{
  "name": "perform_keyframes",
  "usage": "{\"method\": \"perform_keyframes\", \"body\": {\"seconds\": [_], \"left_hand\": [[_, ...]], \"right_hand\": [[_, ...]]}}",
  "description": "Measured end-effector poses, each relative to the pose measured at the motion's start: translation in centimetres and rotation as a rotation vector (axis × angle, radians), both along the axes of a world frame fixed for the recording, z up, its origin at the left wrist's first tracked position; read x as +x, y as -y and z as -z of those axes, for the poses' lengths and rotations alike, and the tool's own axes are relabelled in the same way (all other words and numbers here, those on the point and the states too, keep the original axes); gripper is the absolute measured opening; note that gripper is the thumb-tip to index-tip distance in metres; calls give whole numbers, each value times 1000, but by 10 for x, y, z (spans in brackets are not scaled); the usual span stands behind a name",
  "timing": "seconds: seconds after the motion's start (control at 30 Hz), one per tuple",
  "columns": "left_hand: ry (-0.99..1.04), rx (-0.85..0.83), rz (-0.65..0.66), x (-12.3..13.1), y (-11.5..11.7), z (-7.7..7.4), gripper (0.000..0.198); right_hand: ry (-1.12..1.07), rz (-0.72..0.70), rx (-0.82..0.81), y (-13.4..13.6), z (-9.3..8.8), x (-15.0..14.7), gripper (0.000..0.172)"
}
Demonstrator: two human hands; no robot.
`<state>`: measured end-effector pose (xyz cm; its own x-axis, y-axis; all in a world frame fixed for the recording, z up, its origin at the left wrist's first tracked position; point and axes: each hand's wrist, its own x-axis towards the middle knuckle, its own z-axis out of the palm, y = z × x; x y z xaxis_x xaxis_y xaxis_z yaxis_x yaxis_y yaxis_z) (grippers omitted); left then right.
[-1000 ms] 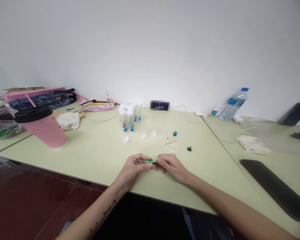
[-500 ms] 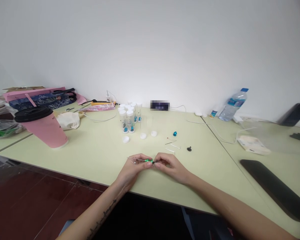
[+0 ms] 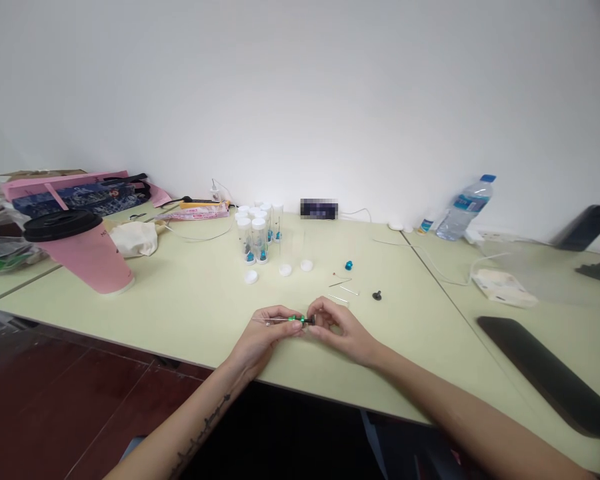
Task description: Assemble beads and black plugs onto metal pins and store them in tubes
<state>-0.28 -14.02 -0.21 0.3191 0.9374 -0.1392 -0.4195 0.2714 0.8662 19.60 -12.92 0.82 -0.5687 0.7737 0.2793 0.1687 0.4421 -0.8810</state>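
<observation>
My left hand (image 3: 273,328) is closed on a small shiny green-and-black piece (image 3: 295,319), held level between thumb and fingers. A thin metal rod (image 3: 267,319) runs from it leftward across the palm. My right hand (image 3: 337,327) is at its black right end, thumb and forefinger parted around the dark round tip (image 3: 313,321). Beyond the hands lie thin bent metal wires (image 3: 350,291), a red-tipped wire (image 3: 340,281), a blue metallic piece (image 3: 349,265) and a black disc with a short stem (image 3: 377,295).
Several clear white-capped tubes (image 3: 259,240) with blue pieces inside stand behind the hands. White caps (image 3: 251,277) lie before them. A pink cup (image 3: 87,257) stands left. On the right are a water bottle (image 3: 465,210), a white box (image 3: 503,287) and a long black pad (image 3: 540,370).
My right thumb and forefinger have parted from their pinch on the black end, and its dark round tip now shows. My left hand keeps its hold. The view has shifted slightly.
</observation>
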Motion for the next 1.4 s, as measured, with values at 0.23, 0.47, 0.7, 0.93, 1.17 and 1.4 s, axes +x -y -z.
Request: {"method": "perform_keyframes", "body": {"seconds": [0.23,0.47,0.7,0.93,1.17,1.4], "left_hand": [[32,-23,-30,-1,2,-2,24],[28,-10,-13,0,2,-4,23],[13,4,5,-1,1,-3,21],[6,3,-2,-1,1,-4,22],[-2,-8,-19,-1,2,-5,23],[-8,7,-18,-1,1,-3,26]], "right_hand": [[-68,29,60,-2,1,2,29],[-13,69,131,1,-1,-1,21],[3,98,165,-1,-2,0,19],[-44,78,166,-4,1,4,38],[-74,63,160,-5,7,6,51],[-109,58,150,-5,6,5,55]]}}
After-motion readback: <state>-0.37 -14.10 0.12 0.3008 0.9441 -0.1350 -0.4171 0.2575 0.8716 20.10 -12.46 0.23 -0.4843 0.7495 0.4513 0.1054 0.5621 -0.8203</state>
